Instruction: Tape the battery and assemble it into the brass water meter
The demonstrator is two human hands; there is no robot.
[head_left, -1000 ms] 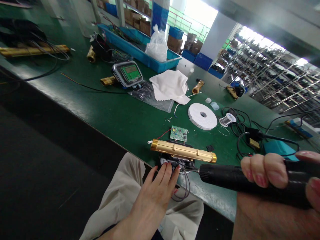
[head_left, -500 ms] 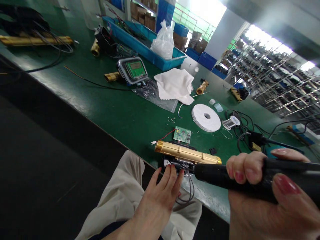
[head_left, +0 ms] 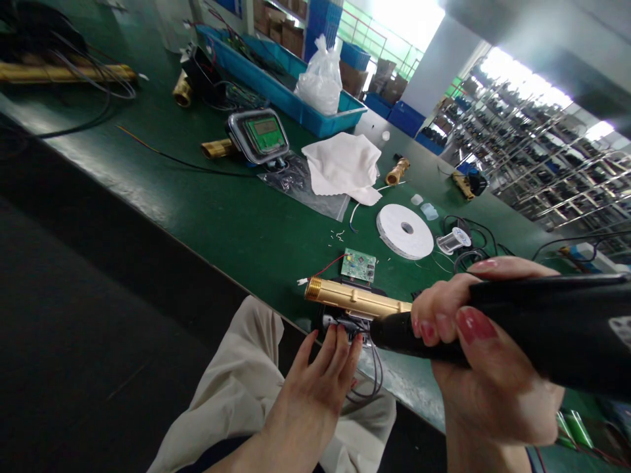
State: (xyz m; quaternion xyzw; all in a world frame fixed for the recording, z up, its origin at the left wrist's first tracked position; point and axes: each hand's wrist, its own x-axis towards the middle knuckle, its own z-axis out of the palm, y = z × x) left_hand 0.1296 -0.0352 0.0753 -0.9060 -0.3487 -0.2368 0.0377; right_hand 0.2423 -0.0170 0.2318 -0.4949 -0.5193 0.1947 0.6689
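A brass pipe meter body [head_left: 357, 299] lies across the green bench mat [head_left: 207, 190] near its front edge, above a black plastic housing [head_left: 330, 322] with wires hanging from it. My left hand [head_left: 318, 374] presses its fingertips on that housing. My right hand [head_left: 473, 348] grips a black electric screwdriver [head_left: 537, 322], whose tip points at the housing and is hidden behind the fingers and the tool's own body. A small green circuit board [head_left: 358, 265] with a thin red wire sits just beyond the brass body.
Along the bench lie a white tape roll [head_left: 405, 230], a white cloth [head_left: 342, 167], a digital meter head [head_left: 259, 135], loose brass fittings and a wire spool [head_left: 453, 241]. A blue tray [head_left: 280, 85] stands behind them. Metal shelving [head_left: 542, 151] fills the right background.
My right hand has swung the screwdriver left and up, so it now covers the right end of the brass body. My left hand has barely moved.
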